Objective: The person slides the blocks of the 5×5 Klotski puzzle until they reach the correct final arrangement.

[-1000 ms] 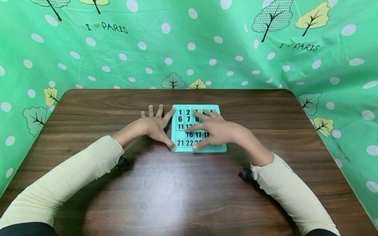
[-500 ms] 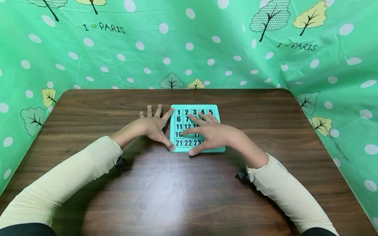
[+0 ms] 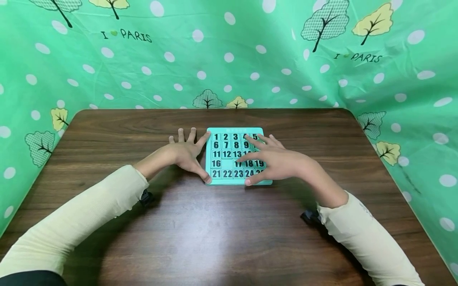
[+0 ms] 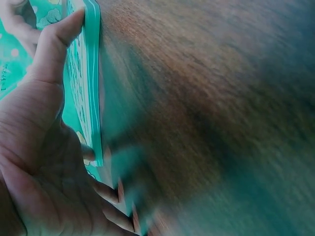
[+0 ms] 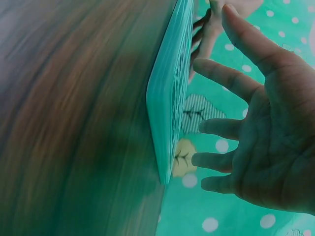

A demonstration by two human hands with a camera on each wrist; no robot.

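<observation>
A turquoise number slide puzzle (image 3: 229, 183) lies flat on the table, its numbered tiles in rows. Tile 16 (image 3: 216, 163) sits at the left end of the fourth row, with a blank slot to its right, then 17. My left hand (image 3: 184, 153) spreads along the puzzle's left side, thumb at the near corner and index finger at the far one; the left wrist view shows the thumb (image 4: 54, 51) against the edge. Above the right half hovers my right hand (image 5: 275, 137), fingers spread and raised off the tiles, index fingertip over tile 17. It hides several right-hand tiles.
The dark wood-grain table (image 3: 200, 234) extends around the puzzle. A green dotted cloth (image 3: 214, 47) printed with trees hangs behind it and along both sides. Cream sleeves (image 3: 89, 202) cover the forearms, with a black strap piece (image 3: 310, 217) under the right wrist.
Tile 16 has slid one place left, so the blank slot now lies between 16 and 17. My right hand went left with it, then moved back right. The left hand stays put.
</observation>
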